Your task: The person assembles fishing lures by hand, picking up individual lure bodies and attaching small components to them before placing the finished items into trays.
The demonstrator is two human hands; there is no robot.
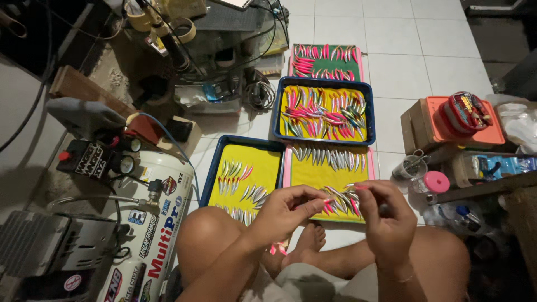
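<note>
- Left hand [288, 210] & right hand [386, 215], 6 o'clock, both pinching one small silver lure [340, 193] between fingertips.
- Pink-edged yellow tray [313, 176] just beyond, lures in rows; blue-rimmed tray [215, 168] touching it at 9.
- White compressor tank [148, 223] w/ stickers, 8 o'clock.
- Orange box [492, 137], 2 o'clock; bare floor tiles [403, 42] at 1.

left hand [288, 210] and right hand [386, 215] pinch a small pink-tipped lure [335, 196] between them over yellow-lined trays [330, 173] of lures; white compressor tank [154, 223] beside left knee.
</note>
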